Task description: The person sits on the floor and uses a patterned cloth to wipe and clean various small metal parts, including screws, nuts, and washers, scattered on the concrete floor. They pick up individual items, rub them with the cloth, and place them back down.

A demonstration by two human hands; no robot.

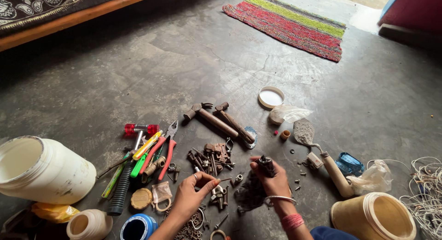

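Note:
My left hand [192,194] pinches a thin nail [224,179] between thumb and forefinger, low over a scatter of rusty bolts and screws [211,158] on the grey floor. My right hand [271,181] grips a small dark cylindrical metal part [265,165] held upright; a dark crumpled piece [251,194] lies under the hand. A bangle and red thread sit on that wrist.
Two wooden-handled hammers [216,118], red-handled pliers [166,150], screwdrivers [142,150], a trowel [317,148], a white lid [270,97], a big white jar on its side [43,168], a tan jar [375,217], wire coil [426,185], and a striped mat [290,23] lie around.

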